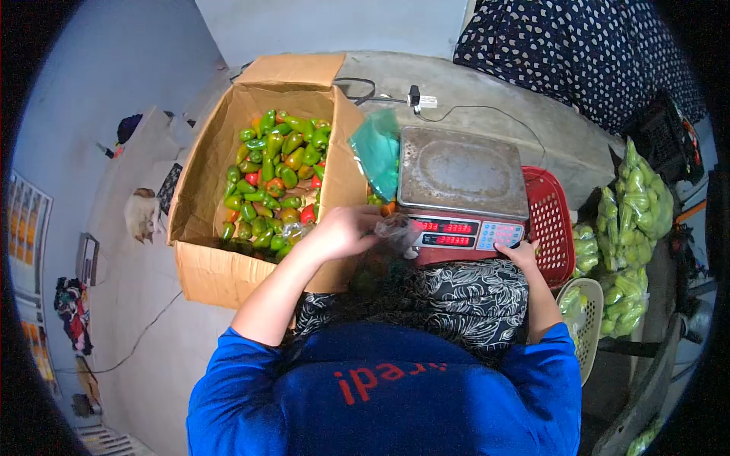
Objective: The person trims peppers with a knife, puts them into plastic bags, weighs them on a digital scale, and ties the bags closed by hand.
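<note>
My left hand (346, 232) is closed on a crumpled clear plastic bag (397, 231), between the cardboard box and the scale. Under the bag the contents are dark and hard to make out. My right hand (519, 255) lies at the front right corner of a digital scale (465, 169), one digit stretched out onto its keypad (498, 234) and the others partly hidden. Red digits glow on the scale's display, and its metal platform bears nothing. Left of it stands an open cardboard box (205, 272) holding many green and red peppers (277, 163).
A teal plastic bag (378, 152) hangs by the box's right side. Right of the scale are a red basket (559, 197), a pale basket (591, 342) and bagged green produce (635, 205). A power strip (427, 101) and cables lie behind.
</note>
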`<state>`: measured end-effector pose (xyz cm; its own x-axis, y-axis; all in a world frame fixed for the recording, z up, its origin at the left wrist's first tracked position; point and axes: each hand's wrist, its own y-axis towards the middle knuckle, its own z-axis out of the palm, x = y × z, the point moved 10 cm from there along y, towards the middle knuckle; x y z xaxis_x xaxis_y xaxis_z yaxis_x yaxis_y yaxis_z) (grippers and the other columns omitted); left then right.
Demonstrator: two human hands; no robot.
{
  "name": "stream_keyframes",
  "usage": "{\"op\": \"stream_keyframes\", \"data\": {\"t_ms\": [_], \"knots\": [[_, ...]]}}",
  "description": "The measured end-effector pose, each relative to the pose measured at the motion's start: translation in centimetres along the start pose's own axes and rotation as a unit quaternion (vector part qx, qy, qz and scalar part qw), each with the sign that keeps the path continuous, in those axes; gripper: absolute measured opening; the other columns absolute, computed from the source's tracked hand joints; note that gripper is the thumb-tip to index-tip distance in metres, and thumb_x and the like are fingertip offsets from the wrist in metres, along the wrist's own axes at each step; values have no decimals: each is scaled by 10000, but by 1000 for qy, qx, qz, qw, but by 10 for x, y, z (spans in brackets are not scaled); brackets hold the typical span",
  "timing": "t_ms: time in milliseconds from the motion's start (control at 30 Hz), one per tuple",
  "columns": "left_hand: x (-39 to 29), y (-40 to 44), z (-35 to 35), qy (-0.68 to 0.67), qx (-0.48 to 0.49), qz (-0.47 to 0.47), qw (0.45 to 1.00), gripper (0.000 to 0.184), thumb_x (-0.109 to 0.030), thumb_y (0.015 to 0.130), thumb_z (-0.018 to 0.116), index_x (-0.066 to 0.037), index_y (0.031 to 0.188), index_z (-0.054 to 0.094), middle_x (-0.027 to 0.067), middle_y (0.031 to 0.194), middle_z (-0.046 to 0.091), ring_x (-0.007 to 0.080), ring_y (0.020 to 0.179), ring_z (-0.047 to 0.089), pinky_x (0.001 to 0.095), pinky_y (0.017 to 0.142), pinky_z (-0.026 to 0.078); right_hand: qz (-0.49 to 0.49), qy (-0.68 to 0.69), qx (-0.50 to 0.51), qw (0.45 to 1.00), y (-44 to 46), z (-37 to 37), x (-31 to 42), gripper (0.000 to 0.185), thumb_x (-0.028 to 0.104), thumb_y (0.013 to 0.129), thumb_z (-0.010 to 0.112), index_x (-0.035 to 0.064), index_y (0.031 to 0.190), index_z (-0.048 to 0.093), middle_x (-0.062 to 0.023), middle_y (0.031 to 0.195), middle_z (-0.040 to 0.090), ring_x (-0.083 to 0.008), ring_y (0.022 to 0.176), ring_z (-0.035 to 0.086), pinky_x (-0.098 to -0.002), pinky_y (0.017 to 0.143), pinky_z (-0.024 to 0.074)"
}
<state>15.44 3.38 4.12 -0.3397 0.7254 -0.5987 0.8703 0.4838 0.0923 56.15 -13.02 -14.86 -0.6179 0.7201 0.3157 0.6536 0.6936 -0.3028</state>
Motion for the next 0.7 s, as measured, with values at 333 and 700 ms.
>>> {"op": "stream_keyframes", "data": {"t_ms": [333, 700], "knots": [[3, -1, 2, 13, 0, 4, 1000, 281, -164, 724, 639, -5, 955, 618, 179, 1015, 617, 347, 900, 607, 378, 811, 487, 121, 87, 111, 983, -8, -10, 8, 862, 571, 506, 811, -102, 1012, 626, -191, 977, 654, -251, 892, 638, -358, 767, 504], [-2, -3, -2, -119, 16, 49, 992, 250, -138, 715, 653, 7, 916, 615, 183, 952, 624, 304, 860, 622, 365, 790, 483, 41, 122, 81, 988, 53, 56, -59, 1008, 692, 468, 742, -123, 1044, 602, -243, 1089, 614, -316, 1027, 606, -368, 874, 465]]}}
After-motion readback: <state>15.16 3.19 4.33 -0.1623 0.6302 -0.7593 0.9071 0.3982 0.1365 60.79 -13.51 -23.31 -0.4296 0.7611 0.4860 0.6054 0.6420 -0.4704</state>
